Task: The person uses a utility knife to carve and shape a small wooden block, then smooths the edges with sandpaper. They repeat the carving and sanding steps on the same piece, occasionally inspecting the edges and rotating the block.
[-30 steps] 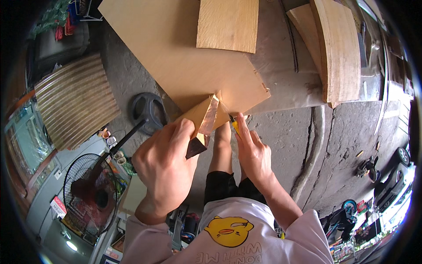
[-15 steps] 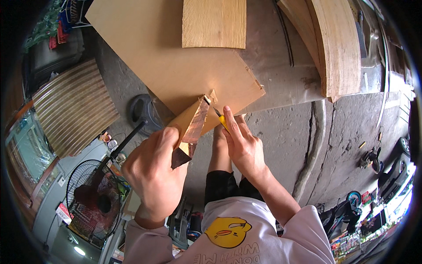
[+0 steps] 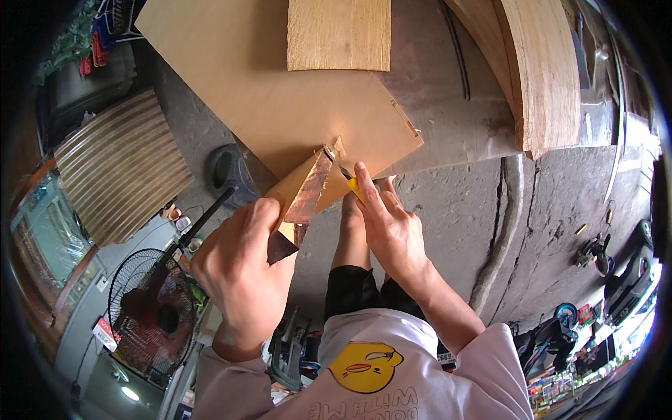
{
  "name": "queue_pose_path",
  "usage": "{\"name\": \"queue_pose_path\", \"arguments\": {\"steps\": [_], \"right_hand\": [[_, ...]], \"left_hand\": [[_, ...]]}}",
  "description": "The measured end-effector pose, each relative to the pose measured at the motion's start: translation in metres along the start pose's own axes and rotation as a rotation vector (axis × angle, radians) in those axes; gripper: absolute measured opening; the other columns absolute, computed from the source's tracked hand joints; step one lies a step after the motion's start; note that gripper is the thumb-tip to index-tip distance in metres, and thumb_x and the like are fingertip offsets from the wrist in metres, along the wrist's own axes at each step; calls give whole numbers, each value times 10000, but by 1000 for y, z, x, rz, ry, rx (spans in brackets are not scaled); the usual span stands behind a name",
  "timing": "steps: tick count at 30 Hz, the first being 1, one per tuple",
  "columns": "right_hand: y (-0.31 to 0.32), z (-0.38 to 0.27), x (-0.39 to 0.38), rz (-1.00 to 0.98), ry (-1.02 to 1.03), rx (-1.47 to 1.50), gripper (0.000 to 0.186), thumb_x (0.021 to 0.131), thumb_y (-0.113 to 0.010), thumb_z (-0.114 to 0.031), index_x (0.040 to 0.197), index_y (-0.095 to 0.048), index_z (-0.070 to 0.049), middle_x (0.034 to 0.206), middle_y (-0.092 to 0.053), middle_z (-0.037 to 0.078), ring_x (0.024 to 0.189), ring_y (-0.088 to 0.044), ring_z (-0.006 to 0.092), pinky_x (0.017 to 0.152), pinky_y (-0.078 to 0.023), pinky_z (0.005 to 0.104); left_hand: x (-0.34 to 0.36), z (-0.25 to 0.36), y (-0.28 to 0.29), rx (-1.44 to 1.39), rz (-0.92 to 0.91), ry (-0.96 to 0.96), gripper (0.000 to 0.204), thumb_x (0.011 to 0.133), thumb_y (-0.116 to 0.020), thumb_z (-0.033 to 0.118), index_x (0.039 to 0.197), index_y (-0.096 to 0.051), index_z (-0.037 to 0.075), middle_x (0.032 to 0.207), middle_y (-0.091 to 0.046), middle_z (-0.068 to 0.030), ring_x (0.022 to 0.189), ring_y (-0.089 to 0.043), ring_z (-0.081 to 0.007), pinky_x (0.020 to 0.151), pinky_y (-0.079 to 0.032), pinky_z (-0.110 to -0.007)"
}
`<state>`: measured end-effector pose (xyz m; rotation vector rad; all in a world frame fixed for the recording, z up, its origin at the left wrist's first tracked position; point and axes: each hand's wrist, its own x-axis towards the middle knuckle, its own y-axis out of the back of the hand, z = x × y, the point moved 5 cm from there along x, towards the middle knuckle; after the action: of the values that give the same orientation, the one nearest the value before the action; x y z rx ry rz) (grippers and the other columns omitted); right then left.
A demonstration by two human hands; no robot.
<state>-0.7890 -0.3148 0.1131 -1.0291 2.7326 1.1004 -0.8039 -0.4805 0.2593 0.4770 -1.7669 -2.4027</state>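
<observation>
My left hand (image 3: 241, 276) is wrapped round a wooden piece (image 3: 310, 194) with a dark reddish-brown face and pale cut edges. The piece tilts away from me, its far tip over the brown sheet (image 3: 231, 77). In my right hand (image 3: 392, 227) is a yellow utility knife (image 3: 355, 186), my index finger stretched along it. The short blade points toward the wood's far end, seemingly just apart from it. A pale curled wood shaving (image 3: 339, 146) is by that tip.
A pale board (image 3: 339, 35) lies on the sheet, and curved wooden boards (image 3: 542, 77) stand at the far right. On the left are a black fan (image 3: 150, 318) and a corrugated panel (image 3: 122, 168). A pale hose-like strip (image 3: 500, 238) runs along the floor at right.
The view has shifted slightly. Both hands keep their holds, and the knife remains near the tip of the wood, with hardly any other movement.
</observation>
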Motion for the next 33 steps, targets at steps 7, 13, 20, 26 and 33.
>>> {"name": "queue_pose_path", "arguments": {"steps": [7, 13, 20, 26, 33], "right_hand": [[0, 4, -5, 3, -4, -57, 805, 846, -614, 50, 1570, -290, -88, 836, -643, 216, 636, -702, 334, 502, -590, 404], [15, 11, -25, 35, 34, -90, 757, 884, -631, 11, 1565, -319, -94, 766, -632, 194, 730, -727, 338, 621, -599, 409], [19, -1, 0, 1, -52, -25, 694, 914, -662, -47, 1541, -366, -79, 819, -668, 188, 800, -743, 338, 794, -596, 429], [9, 1, 4, -5, -13, -63, 709, 913, -663, -55, 1547, -347, -77, 921, -719, 186, 764, -738, 338, 953, -533, 504], [16, 3, 7, 28, 22, -36, 700, 915, -671, -76, 1541, -359, -77, 835, -705, 158, 775, -735, 339, 1150, -338, 564]], "left_hand": [[1, 0, 1, 8, 7, -7, 237, 751, -842, 119, 903, -676, 43, 796, -704, -81, 687, -693, -283, 642, -513, -358], [2, 1, 2, 27, 8, -3, 239, 750, -845, 120, 909, -685, 41, 792, -710, -79, 683, -697, -271, 636, -515, -357], [2, 3, 0, -24, 23, -9, 231, 757, -838, 109, 922, -696, 32, 808, -711, -88, 698, -700, -278, 642, -520, -356], [1, -1, -1, -17, 26, -67, 272, 745, -811, 99, 955, -646, 43, 810, -669, -97, 685, -666, -296, 606, -507, -380], [0, 0, 0, -18, -11, -17, 236, 760, -830, 91, 933, -685, 23, 815, -694, -106, 699, -688, -285, 644, -517, -356]]}}
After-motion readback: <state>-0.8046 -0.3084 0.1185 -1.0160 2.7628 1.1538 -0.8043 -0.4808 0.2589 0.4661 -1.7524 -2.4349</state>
